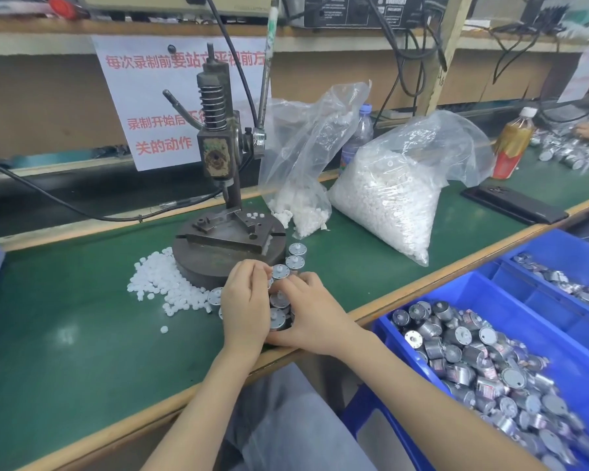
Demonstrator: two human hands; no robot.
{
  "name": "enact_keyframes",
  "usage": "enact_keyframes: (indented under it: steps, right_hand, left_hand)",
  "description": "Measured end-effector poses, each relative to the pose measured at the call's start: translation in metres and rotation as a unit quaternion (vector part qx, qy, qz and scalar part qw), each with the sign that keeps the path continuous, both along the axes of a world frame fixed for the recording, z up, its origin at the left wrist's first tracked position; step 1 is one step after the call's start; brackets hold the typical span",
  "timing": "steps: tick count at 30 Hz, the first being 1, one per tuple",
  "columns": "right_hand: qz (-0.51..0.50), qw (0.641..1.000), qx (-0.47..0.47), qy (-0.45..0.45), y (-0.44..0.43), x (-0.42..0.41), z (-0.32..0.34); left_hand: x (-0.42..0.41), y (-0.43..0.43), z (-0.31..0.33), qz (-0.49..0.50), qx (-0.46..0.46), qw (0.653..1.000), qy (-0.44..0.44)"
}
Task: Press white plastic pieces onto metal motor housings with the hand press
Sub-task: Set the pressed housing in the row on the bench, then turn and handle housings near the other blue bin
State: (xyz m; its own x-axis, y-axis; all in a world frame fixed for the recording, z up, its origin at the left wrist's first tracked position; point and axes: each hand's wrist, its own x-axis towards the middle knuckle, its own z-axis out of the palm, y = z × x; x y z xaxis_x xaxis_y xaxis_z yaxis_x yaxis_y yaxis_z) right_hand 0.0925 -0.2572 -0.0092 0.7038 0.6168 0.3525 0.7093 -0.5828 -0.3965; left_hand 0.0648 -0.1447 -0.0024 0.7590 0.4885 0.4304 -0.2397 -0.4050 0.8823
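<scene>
Fingers (255,271) of our left hand (244,300) and right hand (315,311) curl round a cluster of motors (279,299) standing before the press (218,158) (nothing sits under its ram); white pieces (164,283) lie heaped beside, and we judge most pressing remains, given the full bin (531,321)

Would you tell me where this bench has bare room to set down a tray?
The green mat is bare left of the loose white pieces and between the press base and the full bag. It is crowded before the press base, where the left hand and right hand sit among motor housings.
</scene>
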Motion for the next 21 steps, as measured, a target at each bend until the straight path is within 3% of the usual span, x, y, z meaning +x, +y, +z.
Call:
enact_keyframes:
  steps: [13,21]
  right_hand:
    - [0.004,0.998,0.01,-0.057,0.002,0.001,0.004]
    - [-0.074,0.995,0.066,0.012,0.003,0.008,0.003]
  left_hand:
    - [-0.003,0.007,-0.011,0.0,0.087,0.996,-0.013]
    - [-0.007,0.007,-0.009,0.008,0.1,0.995,-0.021]
